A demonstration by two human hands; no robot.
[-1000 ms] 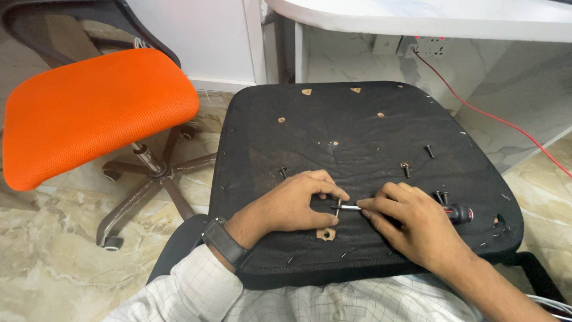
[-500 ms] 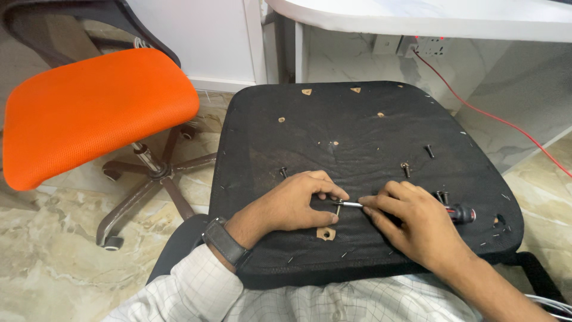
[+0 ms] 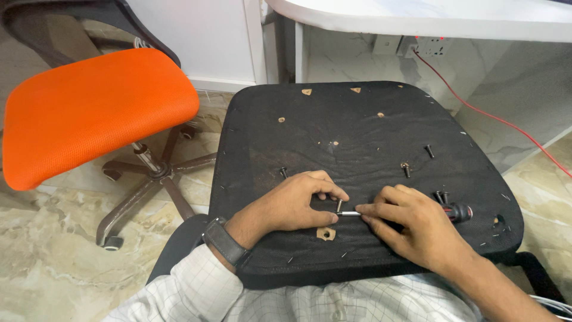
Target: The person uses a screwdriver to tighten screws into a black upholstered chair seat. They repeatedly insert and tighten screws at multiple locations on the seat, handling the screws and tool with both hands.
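At the near middle of the upturned black seat base (image 3: 357,137), resting across the person's lap, a small upright bolt (image 3: 339,206) is pinched between the fingertips of the left hand (image 3: 292,206). The right hand (image 3: 414,229) is closed around a screwdriver (image 3: 456,211); its black and red handle end shows past the knuckles, and the thin metal shaft lies nearly flat, its tip touching the bolt. Both hands grasp; neither is loose.

Risks, as judged from this pose:
- The shaft meets the bolt from the side and at a low angle. A push could make the tip skid off and jab the left fingertips just beside it.
- The bolt is held only by fingertips. If the pinch loosens it may tip over and roll off the fabric to the marble floor (image 3: 53,250).
- The base sits on the lap without a clamp. Pressure near its front edge could rock it and shake the loose screws (image 3: 429,151) lying to the right.

Around the work: a torn hole (image 3: 325,234) showing wood just below the bolt, an orange office chair (image 3: 89,113) to the left, a red cable (image 3: 506,122) running down from a wall socket at upper right.

Against the earlier frames: hands, bolt and screwdriver sit in practically the same places; no visible shift of the base or the loose screws.
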